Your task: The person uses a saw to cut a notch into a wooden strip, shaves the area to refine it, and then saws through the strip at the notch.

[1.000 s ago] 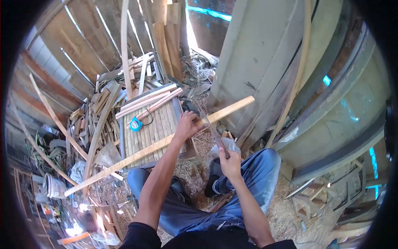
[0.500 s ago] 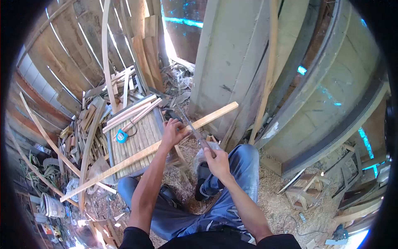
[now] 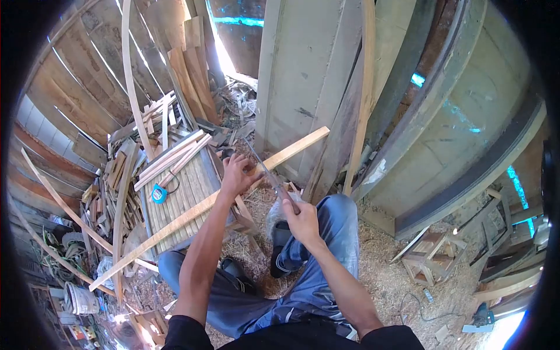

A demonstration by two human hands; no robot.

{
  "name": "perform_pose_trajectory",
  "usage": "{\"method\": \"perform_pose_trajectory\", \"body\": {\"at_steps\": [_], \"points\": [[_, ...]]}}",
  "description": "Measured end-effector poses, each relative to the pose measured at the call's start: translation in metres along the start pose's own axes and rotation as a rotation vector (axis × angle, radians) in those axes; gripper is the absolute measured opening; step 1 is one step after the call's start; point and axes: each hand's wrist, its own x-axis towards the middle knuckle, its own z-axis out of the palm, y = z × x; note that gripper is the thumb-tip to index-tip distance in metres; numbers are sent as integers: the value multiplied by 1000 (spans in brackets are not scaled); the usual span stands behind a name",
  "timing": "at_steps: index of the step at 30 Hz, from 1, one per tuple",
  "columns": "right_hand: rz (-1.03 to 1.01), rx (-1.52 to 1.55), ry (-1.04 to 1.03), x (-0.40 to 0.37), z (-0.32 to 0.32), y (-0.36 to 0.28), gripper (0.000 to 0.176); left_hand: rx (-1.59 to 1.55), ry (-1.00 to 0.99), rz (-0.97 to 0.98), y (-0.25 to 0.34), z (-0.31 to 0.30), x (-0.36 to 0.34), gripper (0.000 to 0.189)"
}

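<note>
We have a long wooden batten [image 3: 303, 143] slanting across the slatted table [image 3: 188, 192], one end well out past the table's right side and the other running down beyond its near left corner. Our left hand [image 3: 235, 177] is at the batten just off the table's right edge, fingers partly bent and somewhat spread; the view is too small there for us to tell how firmly they close on the wood. Our right hand [image 3: 302, 223], nearer to us than the table and to its right, is wrapped around the brown handle of a handsaw [image 3: 291, 203], whose thin blade points up and away, crossing the batten beside our left fingers. The batten looks dry and straight, so we judge it light for its length and fairly stiff, though its long ends should make it tip or swing if we hold it at one point only. Its squared faces should give us a sure hold, best taken around the narrow sides close to the table and clear of the blade; the rough edges may leave splinters. The saw seems light too, stiff at the handle but likely to flex toward the tip, so its handle is the place to grip. On the table, a blue tape measure [image 3: 158, 193] sits near the left side, close to some pale sticks [image 3: 175, 158] at the far edge.
</note>
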Motion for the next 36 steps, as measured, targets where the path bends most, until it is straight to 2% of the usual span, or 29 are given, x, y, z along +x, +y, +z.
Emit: {"method": "perform_pose_trajectory", "body": {"at_steps": [3, 9, 13, 16, 18, 20, 22, 23, 25, 26, 28, 32, 34, 36], "points": [[-23, 21, -3, -4, -5, -3, 47, 54, 117, 99, -1, 3, 0, 35], [-13, 106, 78, -45, -8, 18, 46, 54, 33, 71, 6, -3, 2, 33], [12, 32, 0, -41, -13, 12, 48, 39, 54, 114, -7, -4, 2, 33], [26, 264, -77, -42, -22, 19, 37, -8, 83, 175, -8, -9, 5, 33], [-40, 267, -112, -44, -36, 14, 34, 15, 84, 220, -9, -9, 5, 30], [-89, 274, -150, -45, -52, 3, 32, -5, 72, 206, -9, -10, 6, 30], [-78, 73, -263, -37, -60, -8, 30, -11, 55, 206, -7, -12, 6, 31], [-82, 75, -273, -35, -59, -9, 30, -3, 53, 215, -5, -13, 6, 30], [-130, 89, -123, -32, -56, -10, 35, 14, 57, 217, -4, -13, 7, 30], [-134, 92, -133, -30, -56, -6, 35, 4, 65, 222, -2, -11, 6, 30], [3, 204, -137, -26, -53, 8, 39, -2, 74, 219, -1, -10, 4, 31], [-61, 173, -185, -25, -47, 21, 49, 13, 63, 194, -2, -9, 5, 33], [-20, 198, -182, -32, -44, 18, 49, 16, 83, 159, 5, -11, 4, 32], [14, 217, -184, -38, -43, 17, 40, 0, 54, 141, 7, -10, 6, 32]]}}
